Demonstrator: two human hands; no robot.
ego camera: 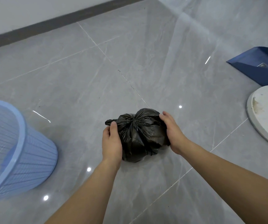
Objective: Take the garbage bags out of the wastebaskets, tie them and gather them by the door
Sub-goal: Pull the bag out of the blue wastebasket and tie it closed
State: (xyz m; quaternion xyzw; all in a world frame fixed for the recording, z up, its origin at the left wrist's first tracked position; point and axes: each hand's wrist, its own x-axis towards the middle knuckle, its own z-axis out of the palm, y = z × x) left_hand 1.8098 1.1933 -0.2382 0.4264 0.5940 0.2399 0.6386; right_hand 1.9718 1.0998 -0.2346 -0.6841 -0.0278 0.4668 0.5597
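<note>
- black garbage bag (139, 135), knotted, on floor (81, 75), lower centre
- left hand (111, 143) and right hand (172, 131) cup its sides
- blue wastebasket (26, 151) tilted, lower left

Garbage bag (139, 135) on the floor (97, 78) between both hands, wastebasket (17, 147) left, dustpan (259, 65) far right.

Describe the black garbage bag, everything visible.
The black garbage bag is thin, crinkled plastic, small and rounded, its top gathered to a puckered centre, with a loose tail sticking out left. It sits on the grey tile floor. The left hand and right hand cup its sides.
</note>
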